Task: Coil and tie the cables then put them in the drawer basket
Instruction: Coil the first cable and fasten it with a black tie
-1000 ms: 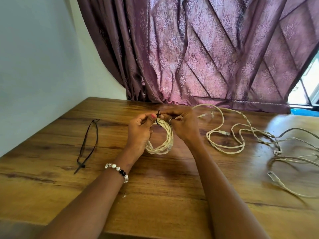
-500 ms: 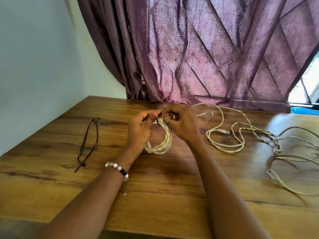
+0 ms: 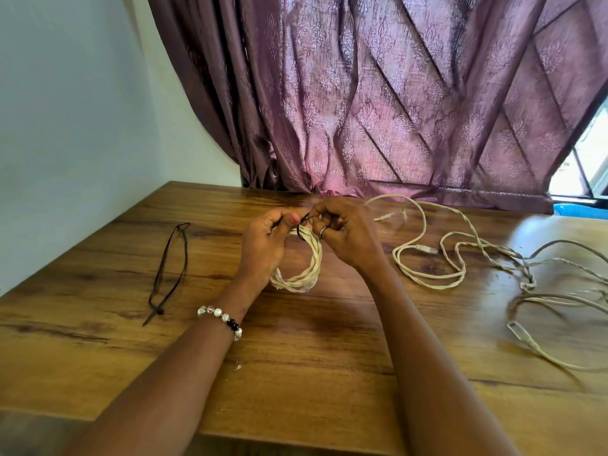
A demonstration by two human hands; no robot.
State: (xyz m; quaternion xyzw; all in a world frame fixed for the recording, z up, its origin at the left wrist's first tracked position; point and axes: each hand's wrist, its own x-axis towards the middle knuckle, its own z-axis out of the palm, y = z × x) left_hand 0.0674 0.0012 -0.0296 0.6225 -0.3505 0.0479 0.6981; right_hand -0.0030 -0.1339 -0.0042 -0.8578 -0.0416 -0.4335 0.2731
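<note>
A cream cable wound into a small coil (image 3: pixel 304 274) hangs between my hands above the middle of the wooden table (image 3: pixel 296 373). A thin black cable tie (image 3: pixel 302 227) loops around the top of the coil. My left hand (image 3: pixel 263 245) pinches the tie and the coil's top from the left. My right hand (image 3: pixel 345 235), with a ring on one finger, pinches the tie's end from the right. Loose cream cables (image 3: pixel 434 258) lie uncoiled on the table to the right. No drawer basket is in view.
Black cable ties (image 3: pixel 169 271) lie on the table at the left. More tangled cable (image 3: pixel 559 297) spreads toward the right edge. A purple curtain (image 3: pixel 378 100) hangs behind the table, a pale wall (image 3: pixel 65 126) stands at the left, and a window (image 3: pixel 589 166) shows at far right.
Both hands have stayed at the top of the coil, with small finger movements on the black tie. The coil hangs in the same place.
</note>
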